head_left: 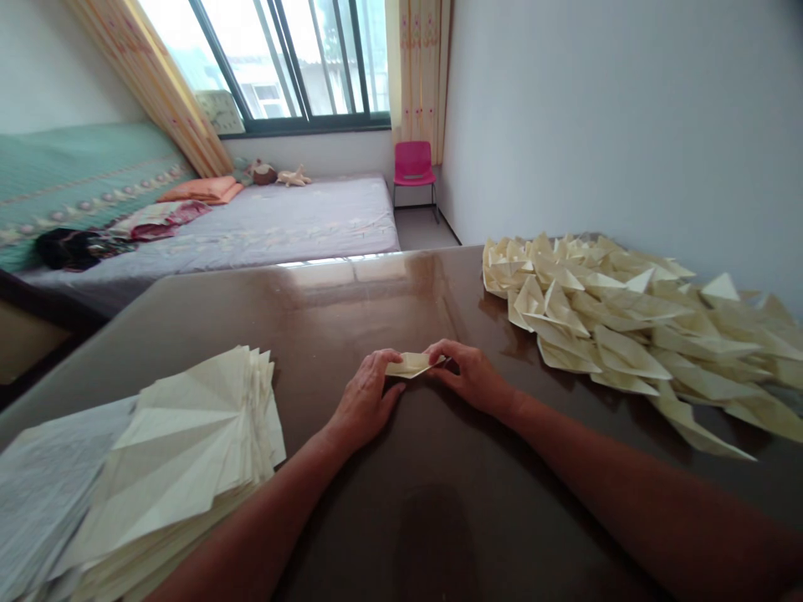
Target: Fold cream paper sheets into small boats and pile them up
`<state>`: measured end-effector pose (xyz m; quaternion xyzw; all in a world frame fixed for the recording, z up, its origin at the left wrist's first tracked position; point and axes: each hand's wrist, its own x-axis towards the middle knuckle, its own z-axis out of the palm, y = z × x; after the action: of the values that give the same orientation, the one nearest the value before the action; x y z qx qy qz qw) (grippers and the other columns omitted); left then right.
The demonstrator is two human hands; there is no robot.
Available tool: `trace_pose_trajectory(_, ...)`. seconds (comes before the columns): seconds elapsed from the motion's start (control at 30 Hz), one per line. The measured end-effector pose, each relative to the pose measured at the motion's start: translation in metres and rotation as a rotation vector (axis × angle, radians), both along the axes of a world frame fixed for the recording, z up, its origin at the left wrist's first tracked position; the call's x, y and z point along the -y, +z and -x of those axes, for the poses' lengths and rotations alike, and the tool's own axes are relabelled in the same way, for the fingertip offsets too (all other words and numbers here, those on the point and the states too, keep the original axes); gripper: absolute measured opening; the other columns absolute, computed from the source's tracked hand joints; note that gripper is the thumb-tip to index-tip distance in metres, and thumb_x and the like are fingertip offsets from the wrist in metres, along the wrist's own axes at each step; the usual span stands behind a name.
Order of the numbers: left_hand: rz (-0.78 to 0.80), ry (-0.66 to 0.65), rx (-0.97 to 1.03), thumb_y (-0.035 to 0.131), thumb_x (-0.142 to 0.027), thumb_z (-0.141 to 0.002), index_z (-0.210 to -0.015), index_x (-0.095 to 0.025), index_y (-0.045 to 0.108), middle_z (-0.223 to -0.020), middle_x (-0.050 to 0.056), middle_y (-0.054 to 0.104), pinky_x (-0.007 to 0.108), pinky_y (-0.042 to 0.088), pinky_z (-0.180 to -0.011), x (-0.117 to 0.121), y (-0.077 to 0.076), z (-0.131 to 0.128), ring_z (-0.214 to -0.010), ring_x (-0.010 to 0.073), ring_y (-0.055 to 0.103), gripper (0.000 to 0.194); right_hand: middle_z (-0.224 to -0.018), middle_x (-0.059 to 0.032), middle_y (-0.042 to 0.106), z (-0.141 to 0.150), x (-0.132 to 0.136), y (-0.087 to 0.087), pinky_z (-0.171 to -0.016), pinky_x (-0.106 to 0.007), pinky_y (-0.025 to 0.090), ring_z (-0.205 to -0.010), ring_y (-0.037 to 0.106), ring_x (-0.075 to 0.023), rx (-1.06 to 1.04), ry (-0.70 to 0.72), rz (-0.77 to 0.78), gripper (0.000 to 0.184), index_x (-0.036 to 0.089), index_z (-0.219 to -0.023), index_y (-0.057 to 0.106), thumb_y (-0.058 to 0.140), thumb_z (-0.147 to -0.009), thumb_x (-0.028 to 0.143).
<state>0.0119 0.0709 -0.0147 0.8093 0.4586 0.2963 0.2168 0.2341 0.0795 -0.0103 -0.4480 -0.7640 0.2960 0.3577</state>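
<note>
A small folded piece of cream paper (412, 365) is held between my two hands, just above or on the brown table top. My left hand (371, 386) pinches its left end, thumb below and fingers on top. Its right end sits between the thumb and bent fingers of my right hand (469, 374). My fingertips hide both ends of the paper. Off to the right lies a big heap of folded paper boats (590, 305). To the left of my left forearm is a stack of creased cream sheets (188, 426).
The glossy brown table (301, 313) reaches toward a bed (301, 213). Grey printed sheets (59, 477) lie at the table's left edge, partly under the creased stack. A pink chair (414, 163) stands by the window, and a white wall (595, 109) bounds the right side.
</note>
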Motion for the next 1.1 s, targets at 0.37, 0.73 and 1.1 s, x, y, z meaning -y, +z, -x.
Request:
trace_pose_trajectory(0.37, -0.088, -0.041, 0.001, 0.054, -0.017, -0.08, -0.136, -0.023, 0.031, -0.14, 0.011, 0.037, 0.046, 0.04, -0.106, -0.005, -0.005, -0.005, -0.129, 0.0254, 0.039, 0.061, -0.097, -0.0066, 0.065, 0.006, -0.002, -0.008, -0.087, -0.032, 0.044, -0.094, 0.058, -0.0188, 0.08, 0.048, -0.175, 0.007, 0.019, -0.091, 0.059, 0.053, -0.087, 0.02)
trace_pose_trajectory(0.73, 0.055, 0.07, 0.315, 0.05, -0.024, -0.08, -0.123, -0.019, 0.046, -0.135, 0.013, 0.038, 0.038, 0.058, -0.082, -0.03, -0.015, 0.005, -0.106, 0.0207, 0.059, 0.043, -0.085, -0.0035, 0.067, -0.022, -0.025, 0.022, -0.069, -0.025, 0.046, -0.076, 0.06, -0.0143, 0.003, -0.217, -0.064, 0.021, 0.017, -0.088, 0.069, 0.052, -0.087, 0.03)
trace_pose_trajectory(1.1, 0.029, 0.035, 0.188, 0.05, -0.027, -0.078, -0.1, -0.017, 0.063, -0.13, 0.011, 0.047, 0.039, 0.054, -0.091, -0.031, -0.014, 0.008, -0.107, 0.0218, 0.06, 0.028, -0.111, -0.0165, 0.066, -0.231, -0.048, 0.126, -0.087, -0.032, 0.042, -0.101, 0.059, -0.0247, 0.547, -1.04, -0.242, 0.037, 0.013, -0.111, 0.069, 0.044, -0.091, 0.03)
